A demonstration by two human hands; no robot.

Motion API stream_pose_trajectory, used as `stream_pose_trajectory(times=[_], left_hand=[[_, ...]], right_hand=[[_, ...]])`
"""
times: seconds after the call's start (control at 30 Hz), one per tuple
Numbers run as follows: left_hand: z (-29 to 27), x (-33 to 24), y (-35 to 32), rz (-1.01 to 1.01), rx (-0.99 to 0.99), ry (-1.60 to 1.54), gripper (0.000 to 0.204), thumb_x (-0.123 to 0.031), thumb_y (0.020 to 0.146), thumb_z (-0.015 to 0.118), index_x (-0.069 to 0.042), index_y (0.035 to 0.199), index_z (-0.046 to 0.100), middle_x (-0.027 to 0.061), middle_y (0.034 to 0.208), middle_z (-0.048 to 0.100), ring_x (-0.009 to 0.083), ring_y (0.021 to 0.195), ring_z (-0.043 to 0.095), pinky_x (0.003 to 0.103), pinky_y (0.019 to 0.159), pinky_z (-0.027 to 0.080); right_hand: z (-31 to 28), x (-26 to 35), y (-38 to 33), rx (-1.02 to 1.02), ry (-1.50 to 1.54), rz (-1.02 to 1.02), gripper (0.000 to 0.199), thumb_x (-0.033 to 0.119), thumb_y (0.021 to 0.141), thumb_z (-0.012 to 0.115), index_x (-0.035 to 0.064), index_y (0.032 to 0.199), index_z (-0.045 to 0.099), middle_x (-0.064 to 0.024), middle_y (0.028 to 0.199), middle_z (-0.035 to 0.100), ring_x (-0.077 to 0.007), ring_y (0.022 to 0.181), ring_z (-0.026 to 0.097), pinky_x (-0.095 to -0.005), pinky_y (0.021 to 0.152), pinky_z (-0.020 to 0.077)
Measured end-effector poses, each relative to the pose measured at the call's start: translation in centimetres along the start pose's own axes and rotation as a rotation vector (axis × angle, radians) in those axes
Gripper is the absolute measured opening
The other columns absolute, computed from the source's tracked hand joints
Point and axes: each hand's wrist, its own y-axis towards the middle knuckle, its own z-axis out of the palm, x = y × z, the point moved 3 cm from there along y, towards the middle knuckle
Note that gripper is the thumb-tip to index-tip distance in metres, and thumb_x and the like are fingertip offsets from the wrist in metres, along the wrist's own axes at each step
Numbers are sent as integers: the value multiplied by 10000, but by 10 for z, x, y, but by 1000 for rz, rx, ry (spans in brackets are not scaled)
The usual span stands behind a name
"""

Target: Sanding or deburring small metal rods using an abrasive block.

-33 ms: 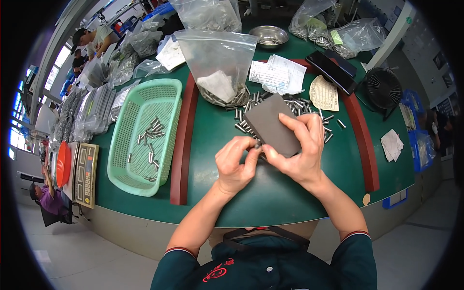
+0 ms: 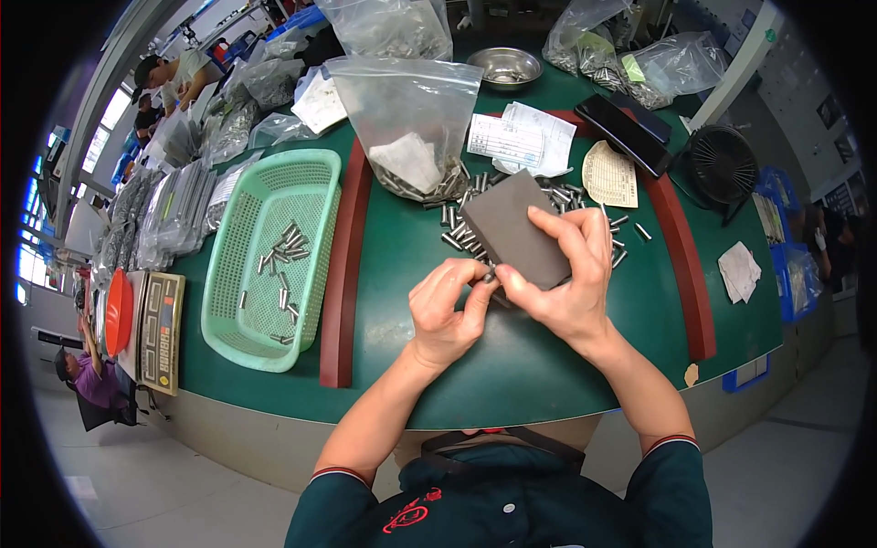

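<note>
My right hand grips a dark grey rectangular block, perhaps an abrasive block, with the thumb at its near edge and fingers over its right side. My left hand pinches a small metal pin between thumb and fingertips, against the block's near left corner. Most of that pin is hidden by my fingers. Behind and partly under the block lies a pile of short metal pins. To the left, a light green plastic basket contains several similar pins.
Dark red bars flank the work area on the green table. Beyond the pile are a clear bag of parts, papers, a steel bowl and a black phone. A black fan stands right; a scale stands left.
</note>
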Motion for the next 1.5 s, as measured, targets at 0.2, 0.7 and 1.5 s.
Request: stream_pose_trajectory(times=[0.2,0.7,1.5], left_hand=[[-5,3,0,-32,-71,10,175,67,687,720,-11,794,606,88,711,629,204,605,607,287,542,471],[-14,12,1,-125,-195,36,171,63,701,719,-4,806,602,90,703,621,188,587,593,283,544,467],[-5,-2,1,-29,-31,30,176,78,682,691,-5,804,595,101,719,614,249,611,606,319,547,479]], right_hand=[[-16,-14,3,-132,19,10,592,276,520,824,72,1047,649,-75,908,491,-233,812,493,-357,726,387],[-9,12,-7,-14,-55,-186,639,316,479,821,101,1058,654,-86,897,494,-241,792,479,-375,712,353],[-3,6,-4,13,8,-65,546,314,534,812,57,992,665,-81,851,469,-241,785,472,-365,718,365]])
